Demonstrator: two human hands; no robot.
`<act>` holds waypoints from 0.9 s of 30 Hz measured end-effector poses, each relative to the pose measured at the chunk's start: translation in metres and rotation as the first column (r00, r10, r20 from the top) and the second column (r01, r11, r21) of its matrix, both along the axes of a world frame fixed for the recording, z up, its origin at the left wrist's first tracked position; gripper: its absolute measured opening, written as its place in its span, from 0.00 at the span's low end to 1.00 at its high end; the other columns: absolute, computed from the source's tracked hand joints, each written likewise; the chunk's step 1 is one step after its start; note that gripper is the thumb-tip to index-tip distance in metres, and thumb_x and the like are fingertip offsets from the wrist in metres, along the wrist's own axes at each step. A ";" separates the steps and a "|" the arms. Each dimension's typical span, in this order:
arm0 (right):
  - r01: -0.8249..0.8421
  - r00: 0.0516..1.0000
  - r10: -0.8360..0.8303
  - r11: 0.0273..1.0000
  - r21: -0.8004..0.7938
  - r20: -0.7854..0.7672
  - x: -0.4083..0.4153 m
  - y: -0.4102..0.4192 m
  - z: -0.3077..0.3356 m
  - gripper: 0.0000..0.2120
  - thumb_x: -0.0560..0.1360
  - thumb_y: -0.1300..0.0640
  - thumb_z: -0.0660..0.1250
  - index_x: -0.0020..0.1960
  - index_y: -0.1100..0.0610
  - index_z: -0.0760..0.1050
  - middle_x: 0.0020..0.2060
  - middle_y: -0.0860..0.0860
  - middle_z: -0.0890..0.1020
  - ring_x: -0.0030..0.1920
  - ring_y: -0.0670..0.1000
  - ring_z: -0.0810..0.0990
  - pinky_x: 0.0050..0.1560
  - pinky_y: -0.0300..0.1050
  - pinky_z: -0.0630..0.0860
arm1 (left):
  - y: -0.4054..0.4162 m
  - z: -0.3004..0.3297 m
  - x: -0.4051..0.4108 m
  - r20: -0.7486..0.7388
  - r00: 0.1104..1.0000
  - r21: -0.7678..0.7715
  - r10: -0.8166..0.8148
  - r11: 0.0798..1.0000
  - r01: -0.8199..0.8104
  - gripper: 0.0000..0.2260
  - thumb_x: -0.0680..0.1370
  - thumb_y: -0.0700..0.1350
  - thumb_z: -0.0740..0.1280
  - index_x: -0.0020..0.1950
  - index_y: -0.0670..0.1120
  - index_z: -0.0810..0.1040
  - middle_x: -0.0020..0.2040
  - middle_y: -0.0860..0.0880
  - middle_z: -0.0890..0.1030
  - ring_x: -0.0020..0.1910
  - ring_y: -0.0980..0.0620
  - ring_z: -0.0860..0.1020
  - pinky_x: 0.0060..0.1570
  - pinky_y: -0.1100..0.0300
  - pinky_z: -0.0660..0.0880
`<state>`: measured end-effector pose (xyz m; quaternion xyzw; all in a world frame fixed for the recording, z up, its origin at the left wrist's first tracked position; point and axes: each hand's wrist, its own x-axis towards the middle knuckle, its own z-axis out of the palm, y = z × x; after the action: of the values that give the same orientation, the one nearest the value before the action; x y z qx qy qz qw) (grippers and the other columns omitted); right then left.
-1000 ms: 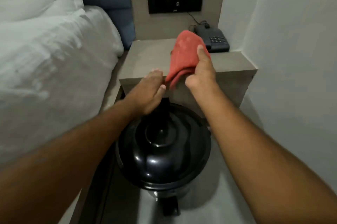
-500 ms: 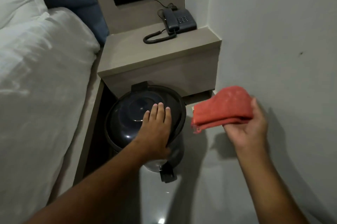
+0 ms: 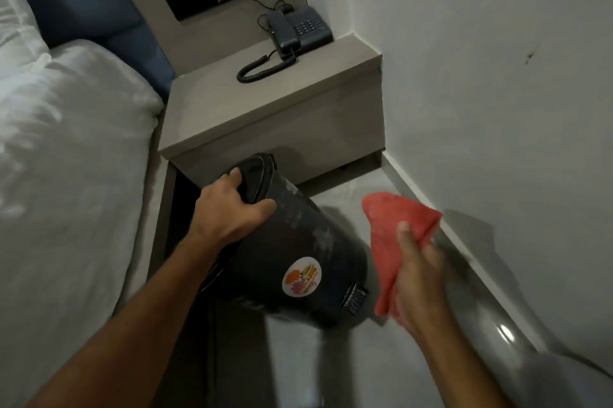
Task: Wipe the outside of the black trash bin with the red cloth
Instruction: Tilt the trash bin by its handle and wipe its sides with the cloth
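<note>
The black trash bin (image 3: 298,241) is tilted back toward the bedside table, its dusty side, a round colourful sticker and its foot pedal facing me. My left hand (image 3: 229,208) grips the bin's lid rim at the top. My right hand (image 3: 418,278) holds the folded red cloth (image 3: 394,235) just to the right of the bin, a short gap away from its side.
A grey bedside table (image 3: 275,115) stands right behind the bin, with a dark telephone (image 3: 298,29) on top. A bed with white linen (image 3: 66,175) fills the left. A white wall and skirting (image 3: 481,142) close the right. Glossy grey floor (image 3: 365,368) lies in front.
My left hand went from resting flat on the lid to gripping its rim, and the bin has tipped backward, showing its side. My right hand has come lower and closer with the cloth.
</note>
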<state>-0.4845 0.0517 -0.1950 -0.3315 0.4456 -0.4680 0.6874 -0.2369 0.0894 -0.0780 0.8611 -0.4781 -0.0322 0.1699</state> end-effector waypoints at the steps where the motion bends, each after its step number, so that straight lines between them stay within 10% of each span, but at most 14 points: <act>1: -0.045 0.998 0.041 0.996 -0.080 -0.053 0.016 0.004 0.007 0.17 0.74 0.34 0.65 0.59 0.38 0.80 0.43 0.37 0.87 0.41 0.35 0.85 0.35 0.28 0.78 | 0.003 0.000 0.001 -0.017 1.000 -0.013 0.004 1.000 -0.004 0.34 0.63 0.64 0.66 0.60 0.42 0.74 0.44 0.48 0.78 0.40 0.49 0.77 0.41 0.51 0.80; 4: -0.291 0.951 0.236 0.899 -0.326 -0.198 0.073 0.020 0.028 0.26 0.82 0.43 0.57 0.76 0.27 0.51 0.68 0.29 0.69 0.60 0.27 0.72 0.59 0.29 0.73 | 0.007 -0.004 0.001 -0.022 1.000 -0.021 0.005 1.000 -0.006 0.38 0.62 0.65 0.67 0.64 0.42 0.73 0.49 0.45 0.80 0.47 0.44 0.80 0.46 0.50 0.80; 6: -0.395 0.913 0.301 0.821 -0.412 -0.275 0.113 0.030 0.039 0.29 0.82 0.45 0.56 0.77 0.28 0.47 0.79 0.39 0.61 0.77 0.41 0.60 0.76 0.52 0.64 | 0.005 -0.007 0.001 0.023 1.000 -0.043 0.014 0.999 -0.013 0.42 0.62 0.67 0.66 0.65 0.39 0.73 0.57 0.39 0.80 0.54 0.39 0.79 0.53 0.52 0.75; 11: -0.480 0.810 0.166 0.739 -0.472 -0.563 0.142 0.040 -0.017 0.27 0.79 0.36 0.48 0.74 0.24 0.40 0.81 0.38 0.53 0.80 0.43 0.45 0.80 0.57 0.43 | 0.015 -0.010 0.032 -0.138 0.978 -0.042 0.154 0.986 -0.162 0.45 0.59 0.63 0.69 0.72 0.43 0.68 0.63 0.40 0.77 0.51 0.47 0.76 0.50 0.54 0.75; 18: -0.430 0.636 0.374 0.898 0.093 -0.675 0.141 -0.043 -0.029 0.37 0.78 0.28 0.41 0.68 0.50 0.74 0.61 0.54 0.81 0.56 0.55 0.79 0.66 0.61 0.69 | 0.025 -0.010 0.034 -0.184 0.980 -0.077 0.074 0.993 -0.090 0.48 0.57 0.62 0.69 0.75 0.46 0.63 0.60 0.46 0.77 0.48 0.53 0.75 0.47 0.55 0.78; 23: -0.572 0.763 0.487 0.815 -0.094 -0.426 0.195 -0.058 0.033 0.34 0.74 0.28 0.48 0.60 0.50 0.78 0.43 0.46 0.78 0.46 0.47 0.76 0.62 0.61 0.74 | 0.030 -0.012 0.027 -0.150 0.988 -0.090 -0.033 0.996 0.020 0.45 0.60 0.57 0.72 0.75 0.46 0.63 0.62 0.48 0.75 0.54 0.50 0.77 0.48 0.53 0.79; 27: -0.672 0.616 0.571 0.741 0.017 -0.542 0.180 -0.089 -0.003 0.35 0.79 0.31 0.51 0.66 0.57 0.78 0.62 0.60 0.82 0.62 0.61 0.79 0.67 0.61 0.72 | 0.032 -0.011 0.027 -0.165 0.986 -0.110 -0.024 0.994 0.005 0.45 0.59 0.55 0.72 0.75 0.46 0.64 0.71 0.43 0.71 0.65 0.44 0.73 0.58 0.45 0.76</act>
<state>-0.3048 -0.0375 -0.1975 -0.6407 0.4224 -0.1331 0.6272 -0.2099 0.1211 -0.0894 0.8414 -0.4695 -0.0789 0.2557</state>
